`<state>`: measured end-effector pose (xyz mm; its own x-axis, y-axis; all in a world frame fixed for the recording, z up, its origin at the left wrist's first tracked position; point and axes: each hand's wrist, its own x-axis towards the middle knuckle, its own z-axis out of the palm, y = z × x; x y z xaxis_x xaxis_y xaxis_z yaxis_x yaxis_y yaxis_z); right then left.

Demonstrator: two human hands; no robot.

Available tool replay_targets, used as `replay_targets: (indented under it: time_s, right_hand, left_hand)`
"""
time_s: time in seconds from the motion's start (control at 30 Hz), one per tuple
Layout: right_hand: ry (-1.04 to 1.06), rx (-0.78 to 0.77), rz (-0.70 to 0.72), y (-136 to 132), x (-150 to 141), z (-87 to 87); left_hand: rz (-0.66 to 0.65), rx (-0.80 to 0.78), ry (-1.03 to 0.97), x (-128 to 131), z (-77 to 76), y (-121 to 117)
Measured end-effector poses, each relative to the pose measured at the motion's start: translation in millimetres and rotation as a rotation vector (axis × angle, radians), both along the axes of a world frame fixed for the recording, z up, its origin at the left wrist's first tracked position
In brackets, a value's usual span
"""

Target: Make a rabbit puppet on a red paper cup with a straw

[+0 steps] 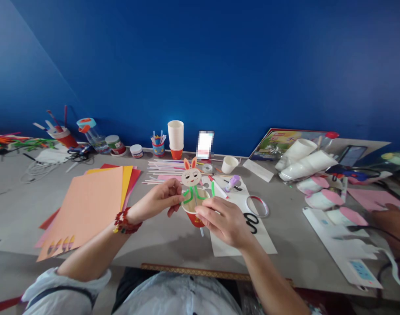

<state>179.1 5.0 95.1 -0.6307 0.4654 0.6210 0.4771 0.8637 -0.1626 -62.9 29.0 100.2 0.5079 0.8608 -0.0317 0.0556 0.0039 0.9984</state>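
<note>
A paper rabbit figure [191, 176] with orange ears and a drawn face stands up from a red paper cup [197, 220]. Bent green pipe cleaners [188, 197] form its arms, and a pale stick or straw pokes out below the cup. My left hand [167, 197] pinches at the end of the pipe-cleaner arm on the left, by the cup's rim. On the other side, my right hand [224, 218] has its fingers closed near the end of the right arm, against the cup; its exact hold is partly hidden. The cup is off the table, between both hands.
Coloured paper sheets [88, 197] lie to the left. White paper [248, 245] on the right bears black-handled scissors [251, 222], a tape roll [257, 206] and a purple glue bottle [232, 181]. Stacked cups [175, 135] stand behind; a power strip [340, 249] lies far right, near another person's hand.
</note>
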Motion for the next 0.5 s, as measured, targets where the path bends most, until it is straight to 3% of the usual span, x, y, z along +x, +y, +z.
replay_targets:
  time_s: [0.1,0.27,0.5]
  right_hand:
    - [-0.007,0.014,-0.019,-1.1,-0.7,1.8]
    - [0.000,0.033,-0.025,-2.4,-2.6,5.3]
    - [-0.034,0.050,-0.032,-3.5,-6.1,9.7]
  left_hand:
    - [-0.027,-0.032,0.016,-1.4,0.2,1.9]
    - [-0.235,-0.144,0.085,-5.2,-0.4,6.3]
    - [-0.239,-0.307,-0.027,-7.0,-3.6,6.0]
